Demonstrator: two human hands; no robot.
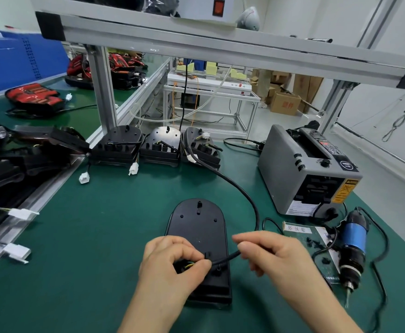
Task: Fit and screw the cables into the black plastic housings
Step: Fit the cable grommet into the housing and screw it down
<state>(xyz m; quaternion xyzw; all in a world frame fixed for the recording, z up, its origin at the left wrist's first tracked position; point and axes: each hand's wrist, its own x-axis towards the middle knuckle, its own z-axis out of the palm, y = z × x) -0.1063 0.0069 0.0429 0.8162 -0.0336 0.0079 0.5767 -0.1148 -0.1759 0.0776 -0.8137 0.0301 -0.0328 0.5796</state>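
Both hands, left [172,259] and right [266,251], pinched the thick black cable [227,257] over the rounded black plastic housing [197,224] on the green worktop [95,236].

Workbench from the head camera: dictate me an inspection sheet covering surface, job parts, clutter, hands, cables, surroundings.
Surface: green bench mat.
Job's things: black housing flat at front; three more housings along the back.
Clutter: electric screwdriver and tape dispenser at right.
Hands: left hand pinches the wire end of the black cable at the housing; right hand pinches it further along.
Cables: black cable arcs back across the mat.
Surroundings: aluminium frame overhead; cardboard boxes behind.
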